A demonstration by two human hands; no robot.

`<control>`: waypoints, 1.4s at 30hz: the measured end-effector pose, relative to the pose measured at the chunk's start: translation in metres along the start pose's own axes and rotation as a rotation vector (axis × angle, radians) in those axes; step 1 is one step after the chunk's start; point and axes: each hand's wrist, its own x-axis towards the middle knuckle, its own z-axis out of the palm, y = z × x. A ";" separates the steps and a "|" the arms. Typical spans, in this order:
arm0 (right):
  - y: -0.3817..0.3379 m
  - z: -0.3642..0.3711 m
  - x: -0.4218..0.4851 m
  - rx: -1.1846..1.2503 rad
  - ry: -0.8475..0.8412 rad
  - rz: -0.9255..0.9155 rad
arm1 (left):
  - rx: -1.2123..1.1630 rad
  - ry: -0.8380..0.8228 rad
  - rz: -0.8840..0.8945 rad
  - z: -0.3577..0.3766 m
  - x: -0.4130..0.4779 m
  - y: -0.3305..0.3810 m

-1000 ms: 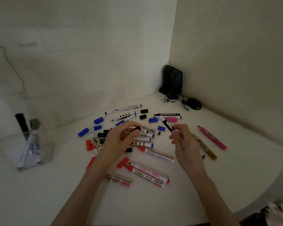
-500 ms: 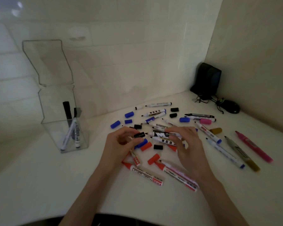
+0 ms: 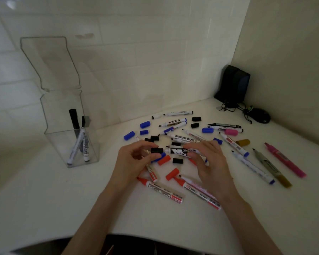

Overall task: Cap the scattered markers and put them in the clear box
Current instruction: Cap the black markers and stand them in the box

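Pinching black cap [image 3: 157, 150] with left hand [image 3: 134, 161], gripping black marker [image 3: 182, 151] with right hand [image 3: 209, 161], held level, tip at cap mouth, for pushing together above bench [image 3: 77, 199].

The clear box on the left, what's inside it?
Inside the clear box stand a few markers, white-barrelled and dark, leaning together. Where they overlap, the exact count is hidden.

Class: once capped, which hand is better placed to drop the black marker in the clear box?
Probably left: the clear box stands out past the left hand; the right hand, holding the black marker, would cross over.
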 end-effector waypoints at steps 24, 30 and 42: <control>-0.026 0.010 0.000 0.081 -0.108 -0.167 | -0.914 0.055 -0.466 0.014 0.019 0.025; -0.035 0.025 -0.005 -0.006 0.016 -0.232 | -1.011 -0.024 -0.469 0.025 0.017 0.026; -0.032 0.023 0.001 0.094 -0.059 0.013 | -0.426 0.112 -0.364 0.002 0.013 0.033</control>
